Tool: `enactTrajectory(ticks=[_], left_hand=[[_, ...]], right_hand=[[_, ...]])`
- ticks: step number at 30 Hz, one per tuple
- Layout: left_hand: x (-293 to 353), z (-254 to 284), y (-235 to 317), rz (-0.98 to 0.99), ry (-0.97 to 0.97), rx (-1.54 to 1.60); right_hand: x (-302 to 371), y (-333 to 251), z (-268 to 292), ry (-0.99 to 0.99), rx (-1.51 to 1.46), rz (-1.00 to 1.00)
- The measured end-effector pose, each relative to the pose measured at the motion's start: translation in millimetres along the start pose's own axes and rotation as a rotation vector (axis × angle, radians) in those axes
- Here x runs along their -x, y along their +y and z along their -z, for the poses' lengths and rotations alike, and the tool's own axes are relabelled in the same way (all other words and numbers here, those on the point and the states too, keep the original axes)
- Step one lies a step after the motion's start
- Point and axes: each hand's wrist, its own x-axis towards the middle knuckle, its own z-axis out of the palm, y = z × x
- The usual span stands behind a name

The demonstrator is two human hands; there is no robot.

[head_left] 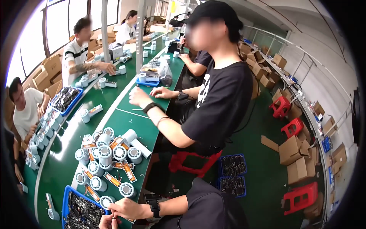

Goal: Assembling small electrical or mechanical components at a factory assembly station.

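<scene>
At the lower edge, my right hand (129, 209), with a black watch on its wrist, is closed in a pinch. Just below it my left hand (108, 222) also has its fingers pressed together, partly cut off by the edge. Whatever sits between the fingertips is too small to make out. Right behind my hands stands a pale blue round housing (107, 201) with a slotted end. Beside them lies a blue tray (65, 204) filled with small black parts. Farther up is a heap of similar pale blue housings (105, 152), several with orange-wrapped battery packs (113, 180) and wires.
A co-worker in black (225, 91) sits to the right, hands over the green table (129, 114). Other people work across it. Red stools (301, 196), cartons (293, 149) and blue crates (233, 165) stand on the floor. A metal post (140, 34) rises from the table.
</scene>
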Motion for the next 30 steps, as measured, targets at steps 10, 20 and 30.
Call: enactTrajectory(ticks=[10, 20, 30], left_hand=[[-9.3, 0.1, 6.4, -0.018, -0.002, 0.059], [-4.6, -18.2, 13.3, 0.087, 0.077, 0.115], [2.5, -38.1, 37.5, 0.163, 0.22, 0.114]], right_hand=[[10.5, 15.3, -12.7, 0.044, 0.015, 0.11], [21.2, 4.8, -1.1, -0.108, -0.12, -0.08], [32.1, -29.8, 15.9, -0.202, 0.232, -0.015]])
